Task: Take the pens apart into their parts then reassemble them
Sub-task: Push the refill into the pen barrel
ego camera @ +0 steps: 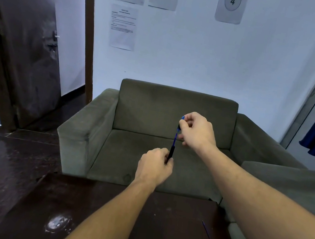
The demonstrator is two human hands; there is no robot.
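Mid-frame, the left hand [155, 166] grips the blue pen [174, 141] at its lower end. The right hand [196, 131], higher, pinches its top. Both arms reach forward.

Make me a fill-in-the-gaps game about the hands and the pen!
1. The right hand and the left hand hold a pen between them; the higher hand is the ____ one.
2. The pen's thin shaft between the two hands is coloured ____.
3. The round sign on the wall shows the number ____.

Missing words: right, blue, 4.
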